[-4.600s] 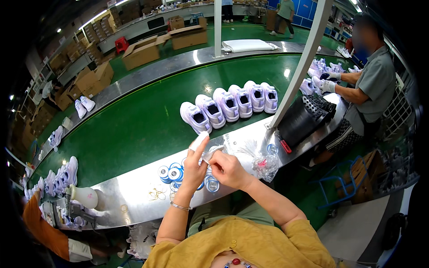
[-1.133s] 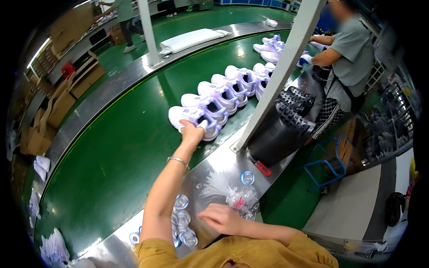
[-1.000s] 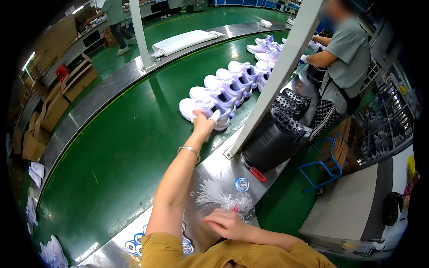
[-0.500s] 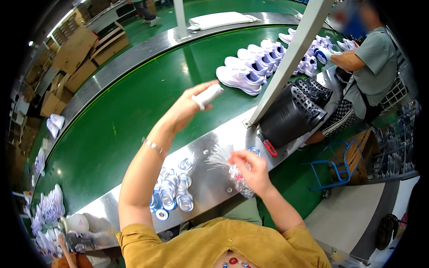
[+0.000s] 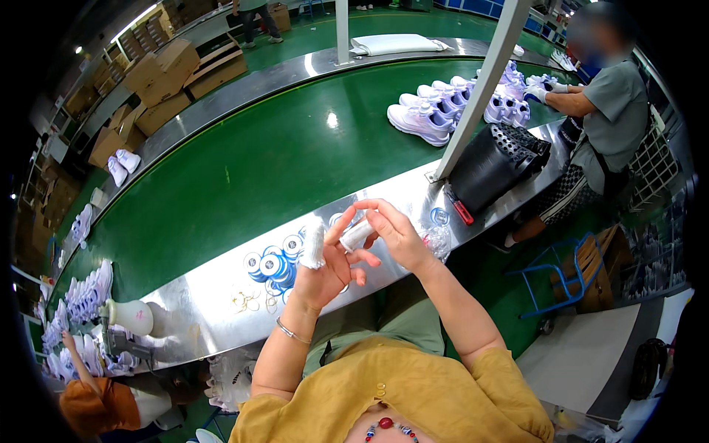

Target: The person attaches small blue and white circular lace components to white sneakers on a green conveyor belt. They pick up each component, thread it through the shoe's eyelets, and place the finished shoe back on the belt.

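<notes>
My left hand (image 5: 323, 279) is raised over the metal ledge, palm up, with its fingers spread. White wraps cover two of its digits: one wrap (image 5: 313, 245) stands upright, the other wrap (image 5: 357, 235) slants toward my right hand. My right hand (image 5: 395, 238) meets it there, thumb and fingers closed around the end of the slanting wrap. Below and left of the hands lies a pile of round blue-and-white tags (image 5: 272, 267). A clear crinkled plastic bag (image 5: 437, 242) sits just beyond my right wrist, partly hidden by it.
Thin loops (image 5: 246, 301) lie beside the tags. A red-handled cutter (image 5: 462, 213) rests by a black bin (image 5: 480, 173) and a grey post (image 5: 484, 88). White sneakers (image 5: 419, 122) stand on the green belt (image 5: 221, 184). A co-worker (image 5: 617, 111) handles shoes at right; another person (image 5: 100, 402) sits lower left.
My left hand has come back from over the belt to the ledge. My right hand has left the bag of clear strips and moved up and left to the wrapped finger.
</notes>
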Motion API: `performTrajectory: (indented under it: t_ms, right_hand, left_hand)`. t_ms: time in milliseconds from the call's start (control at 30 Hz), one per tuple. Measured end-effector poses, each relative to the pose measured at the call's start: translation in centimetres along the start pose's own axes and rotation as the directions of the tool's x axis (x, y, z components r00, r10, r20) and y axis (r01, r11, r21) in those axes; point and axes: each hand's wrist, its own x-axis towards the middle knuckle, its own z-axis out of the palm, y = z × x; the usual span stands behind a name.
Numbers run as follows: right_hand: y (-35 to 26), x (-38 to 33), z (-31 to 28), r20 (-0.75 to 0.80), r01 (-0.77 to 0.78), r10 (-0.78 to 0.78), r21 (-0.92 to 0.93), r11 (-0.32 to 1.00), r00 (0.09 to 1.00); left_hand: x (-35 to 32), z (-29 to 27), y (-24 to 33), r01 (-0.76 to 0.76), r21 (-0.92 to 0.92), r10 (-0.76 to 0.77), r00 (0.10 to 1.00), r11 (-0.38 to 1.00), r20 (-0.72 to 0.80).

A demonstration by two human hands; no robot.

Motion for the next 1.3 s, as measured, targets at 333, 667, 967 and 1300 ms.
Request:
performTrajectory:
  t_ms: [333,667,967,1300]
  right_hand:
    - [4.0,-5.4,4.7,0.049,-0.13,0.144,-0.223,0.966,0.988]
    - [2.2,-6.5,5.3,0.602,0.094,0.359,-0.59,0.802,0.713]
    - [6.0,-5.7,3.3,0.665,-0.127,0.391,-0.41,0.903,0.637]
    - [8.7,7.4,-12.9,-0.282,-0.344,0.197,-0.788,0.511,0.939]
  left_hand:
    - [-7.3,0.5,-2.7,0.121,0.313,-0.037,0.965,0.942,-0.26]
    - [-10.3,0.2,-1.8,0.39,0.699,-0.374,0.909,0.6,-0.186]
    - [-8.9,-1.1,-3.5,0.211,0.789,-0.256,0.964,0.578,-0.07]
    - [-2.9,-1.7,-4.1,0.089,0.81,0.273,0.915,0.58,-0.296]
